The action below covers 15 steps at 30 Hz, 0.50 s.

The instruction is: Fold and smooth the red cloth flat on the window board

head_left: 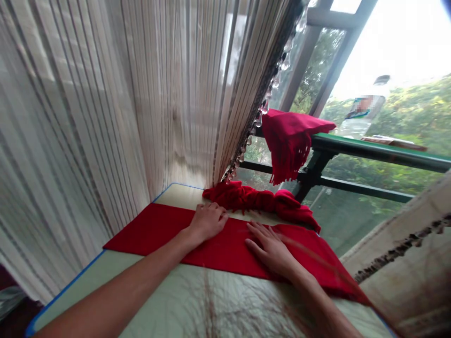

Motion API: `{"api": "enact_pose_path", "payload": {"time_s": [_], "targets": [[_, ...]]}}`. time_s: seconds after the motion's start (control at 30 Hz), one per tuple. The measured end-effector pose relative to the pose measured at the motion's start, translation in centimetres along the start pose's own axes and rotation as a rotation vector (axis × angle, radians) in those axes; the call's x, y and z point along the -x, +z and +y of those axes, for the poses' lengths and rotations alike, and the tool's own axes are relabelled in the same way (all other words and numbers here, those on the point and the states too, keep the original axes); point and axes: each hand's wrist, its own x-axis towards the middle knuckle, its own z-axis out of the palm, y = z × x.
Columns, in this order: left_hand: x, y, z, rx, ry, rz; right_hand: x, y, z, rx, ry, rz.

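A long red scarf (151, 232), flat and smooth, lies across a pale table (169, 281). My left hand (208, 221) rests palm down on it near the far edge, its fingers slightly bent and close to the cloth. To the right, my right hand (270, 248) presses flat on the same scarf with its fingers spread. Neither hand grips the fabric. Just beyond them, a bunched heap of red cloth (260, 198) stretches along the table's far side.
Past the table, a red fringed scarf (291, 141) hangs over a green railing (384, 152). A clear bottle (362, 110) and a thin flat object (394, 142) stand on the rail. A sheer striped curtain (169, 94) hangs at left; another curtain (416, 263) is at right. Loose hair crosses the foreground.
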Motion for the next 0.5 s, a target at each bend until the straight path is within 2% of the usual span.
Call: {"api": "enact_pose_path", "payload": {"time_s": [0.07, 0.17, 0.3, 0.4, 0.5], "targets": [[1.1, 0.8, -0.6, 0.018, 0.02, -0.061, 0.1, -0.1, 0.0, -0.005, -0.001, -0.003], [3.2, 0.8, -1.9, 0.035, 0.049, -0.128, 0.1, -0.2, -0.2, -0.01, 0.011, 0.001], [4.7, 0.4, -3.2, -0.022, 0.104, -0.136, 0.1, -0.3, -1.2, -0.01, 0.029, 0.041], [5.1, 0.6, -3.9, -0.063, 0.102, -0.085, -0.2, -0.1, -3.2, -0.008, 0.002, 0.039], [5.3, 0.9, -4.2, -0.088, 0.116, -0.044, -0.9, 0.7, -6.4, 0.007, -0.037, 0.015]]}}
